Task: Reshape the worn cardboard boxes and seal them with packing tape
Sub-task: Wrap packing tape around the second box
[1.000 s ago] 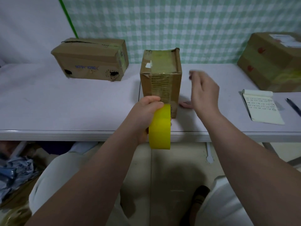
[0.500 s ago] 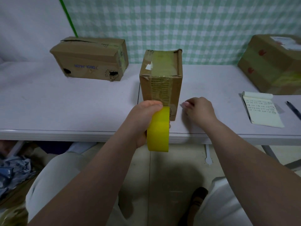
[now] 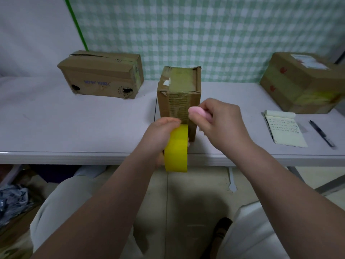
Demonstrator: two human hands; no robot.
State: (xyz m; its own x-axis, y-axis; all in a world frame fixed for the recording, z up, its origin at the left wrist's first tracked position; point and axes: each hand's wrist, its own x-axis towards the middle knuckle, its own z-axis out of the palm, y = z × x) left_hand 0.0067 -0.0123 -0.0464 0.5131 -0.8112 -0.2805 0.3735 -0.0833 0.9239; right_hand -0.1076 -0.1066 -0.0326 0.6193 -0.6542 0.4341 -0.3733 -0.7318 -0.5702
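Note:
A narrow worn cardboard box (image 3: 178, 94) stands upright at the table's front middle, with glossy tape over its top and down its near face. My left hand (image 3: 160, 133) grips a yellow tape roll (image 3: 176, 148) held on edge against the foot of that face. My right hand (image 3: 218, 124) holds a small pink object (image 3: 198, 113) in its curled fingers, just right of the taped strip on the box. What the pink object is I cannot tell.
A longer torn box (image 3: 101, 77) lies at the back left. A large taped box (image 3: 304, 83) sits at the right. A written notepad (image 3: 284, 130) and a pen (image 3: 322, 135) lie near the right front. The white table (image 3: 74, 124) edge runs just under my hands.
My right hand dropped to the tabletop beside the box, then rose again holding the pink object up to the box's near face. My left hand and the roll stayed in place.

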